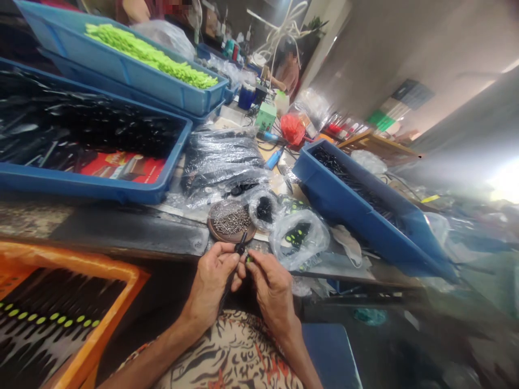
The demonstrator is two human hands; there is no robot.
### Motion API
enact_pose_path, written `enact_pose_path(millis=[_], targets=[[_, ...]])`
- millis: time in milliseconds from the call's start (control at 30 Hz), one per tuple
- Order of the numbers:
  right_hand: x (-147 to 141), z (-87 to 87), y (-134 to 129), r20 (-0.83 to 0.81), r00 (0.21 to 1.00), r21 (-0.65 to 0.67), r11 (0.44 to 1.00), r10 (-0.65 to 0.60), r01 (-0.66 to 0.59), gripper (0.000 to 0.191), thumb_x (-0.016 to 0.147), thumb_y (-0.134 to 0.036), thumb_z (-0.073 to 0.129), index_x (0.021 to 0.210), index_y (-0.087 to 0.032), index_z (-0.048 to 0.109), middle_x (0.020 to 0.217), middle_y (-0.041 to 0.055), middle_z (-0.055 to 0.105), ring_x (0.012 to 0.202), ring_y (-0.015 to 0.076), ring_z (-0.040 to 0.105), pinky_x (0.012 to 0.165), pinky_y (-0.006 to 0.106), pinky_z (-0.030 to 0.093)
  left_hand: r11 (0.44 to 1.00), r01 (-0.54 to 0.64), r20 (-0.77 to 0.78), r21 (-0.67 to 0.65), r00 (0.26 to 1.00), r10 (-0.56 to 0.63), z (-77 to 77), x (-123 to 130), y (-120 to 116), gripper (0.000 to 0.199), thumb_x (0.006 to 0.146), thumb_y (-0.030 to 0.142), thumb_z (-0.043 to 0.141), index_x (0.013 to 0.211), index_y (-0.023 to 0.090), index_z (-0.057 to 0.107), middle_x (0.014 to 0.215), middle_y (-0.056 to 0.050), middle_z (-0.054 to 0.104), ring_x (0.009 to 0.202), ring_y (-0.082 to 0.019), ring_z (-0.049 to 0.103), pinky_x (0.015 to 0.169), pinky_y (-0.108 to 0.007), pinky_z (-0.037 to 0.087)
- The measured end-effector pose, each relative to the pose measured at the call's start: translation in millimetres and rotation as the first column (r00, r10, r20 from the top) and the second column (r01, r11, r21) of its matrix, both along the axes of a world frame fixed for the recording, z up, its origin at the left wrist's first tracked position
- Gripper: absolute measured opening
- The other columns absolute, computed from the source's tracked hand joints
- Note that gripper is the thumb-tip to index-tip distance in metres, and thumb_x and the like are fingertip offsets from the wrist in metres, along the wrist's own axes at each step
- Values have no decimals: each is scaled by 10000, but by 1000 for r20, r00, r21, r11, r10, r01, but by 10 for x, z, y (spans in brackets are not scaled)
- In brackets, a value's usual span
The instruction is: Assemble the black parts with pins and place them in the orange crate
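My left hand (214, 273) is closed on a slim black tool-like part (240, 247), whose thin tip points up toward a round brown dish (214, 229) of small metal pins (232, 220). Close beside it, my right hand (272, 278) pinches a small green-and-black piece (248, 260) between thumb and fingers. Just beyond my hands are a clear bag with black and green pieces (297, 235) and a smaller bag of black parts (265, 209).
Blue bins stand left (138, 190) and right (357, 216); another holds bright green pieces (150, 56). An orange crate (121, 270) of black items with green dots is at lower left. Two people (288, 73) (138, 9) are across the bench.
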State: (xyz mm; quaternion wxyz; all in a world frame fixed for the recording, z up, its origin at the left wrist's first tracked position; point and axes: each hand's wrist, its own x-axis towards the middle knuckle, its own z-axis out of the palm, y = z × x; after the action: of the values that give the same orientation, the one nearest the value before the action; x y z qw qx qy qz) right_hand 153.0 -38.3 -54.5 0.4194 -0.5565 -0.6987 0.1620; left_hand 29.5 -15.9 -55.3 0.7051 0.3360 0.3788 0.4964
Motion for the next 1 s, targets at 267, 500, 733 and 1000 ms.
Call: enact_pose_path(millis=[267, 500, 733, 1000], targets=[[13, 47, -5, 37, 998, -28, 998, 52, -51, 237, 866, -110, 461, 1064, -153, 583, 934, 75, 636, 852, 157, 599, 773, 256, 476, 999, 24, -53, 29, 998, -22, 15, -9, 9, 135, 805, 270, 545, 845, 151, 496, 563, 25, 555, 413, -56, 426, 426, -177, 331], [56, 33, 1, -34, 998, -97, 994, 43, -46, 243, 842, -120, 491, 1064, -158, 582, 937, 58, 649, 848, 152, 610, 769, 255, 483, 998, 59, -31, 13, 998, -59, 9, -18, 6, 110, 818, 250, 528, 837, 147, 494, 552, 28, 539, 408, -55, 417, 421, -179, 314], [34, -56, -16, -259, 960, -208, 977, -102, 48, 214, 835, -194, 535, 1042, -175, 586, 868, 29, 661, 755, 138, 625, 704, 240, 504, 997, 83, 63, -4, 995, -82, -13, -28, -2, 120, 836, 264, 517, 871, 152, 492, 586, 11, 552, 448, -69, 426, 414, -181, 299], [-60, -36, 11, -321, 933, -207, 974, -161, 97, 209, 805, -194, 568, 1008, -173, 613, 814, 8, 652, 703, 113, 610, 643, 189, 505, 998, 68, 79, -7, 995, -67, -6, -38, -51, 107, 811, 235, 546, 869, 154, 507, 583, 34, 498, 484, -65, 389, 406, -162, 282]])
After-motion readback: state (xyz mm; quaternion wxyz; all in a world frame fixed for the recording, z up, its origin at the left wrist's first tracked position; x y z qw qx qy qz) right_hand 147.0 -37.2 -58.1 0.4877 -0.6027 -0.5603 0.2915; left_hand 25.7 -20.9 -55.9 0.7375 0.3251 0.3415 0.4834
